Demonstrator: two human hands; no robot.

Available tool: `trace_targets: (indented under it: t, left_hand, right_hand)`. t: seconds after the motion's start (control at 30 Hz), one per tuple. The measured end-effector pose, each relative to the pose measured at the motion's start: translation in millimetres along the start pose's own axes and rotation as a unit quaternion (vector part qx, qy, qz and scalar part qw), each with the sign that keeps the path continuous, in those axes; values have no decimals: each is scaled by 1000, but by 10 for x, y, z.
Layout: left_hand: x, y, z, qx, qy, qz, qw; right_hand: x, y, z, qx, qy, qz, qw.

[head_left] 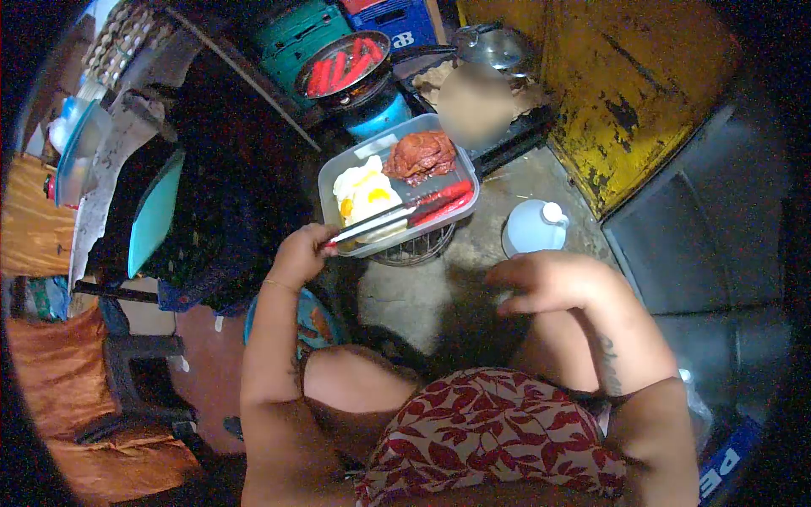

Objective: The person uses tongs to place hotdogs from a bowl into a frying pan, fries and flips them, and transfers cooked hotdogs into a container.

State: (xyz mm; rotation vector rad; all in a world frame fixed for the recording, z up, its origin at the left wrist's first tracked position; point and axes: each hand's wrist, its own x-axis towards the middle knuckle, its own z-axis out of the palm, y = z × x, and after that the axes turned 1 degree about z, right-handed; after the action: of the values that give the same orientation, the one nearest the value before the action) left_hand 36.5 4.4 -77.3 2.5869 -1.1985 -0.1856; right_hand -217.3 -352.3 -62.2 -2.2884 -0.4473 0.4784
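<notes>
My left hand [300,256] is closed around the handle end of a pair of tongs [372,224]. The tongs reach across a clear plastic container [328,190], their dark tips lying over red hotdogs [456,201] at its right side. Fried eggs [367,190] with yellow yolks fill the left part, and a pile of reddish-brown meat [420,156] sits at the back. Over my bent knee, my right hand [541,283] hangs with thumb and fingers apart, close in front of a translucent jug [534,228] with a white cap.
Beyond the container, a frying pan [345,69] of red hotdogs sits on a burner above a blue canister [380,114]. A glass lid [490,44] lies at the back near a yellow panel [642,93]. Green crate [296,38] behind; a wire stand [414,251] under the container.
</notes>
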Motion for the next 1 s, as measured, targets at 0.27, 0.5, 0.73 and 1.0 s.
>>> trace_targets:
  t: [0.27,0.5,0.73,1.0]
  left_hand:
    - [52,-88,75,-77,-71,-49,993]
    - [121,-239,178,-227,-89,-112,963]
    - [159,-189,126,-245,-62,-117,960]
    - [738,286,-627,-145,210,-246,935]
  right_hand:
    - [43,10,28,-23,2,0,1000]
    - [53,17,33,-13,2,21,1000]
    - [65,-210,-137,-36,-97,112,988]
    - [92,30,112,217,17,185,958]
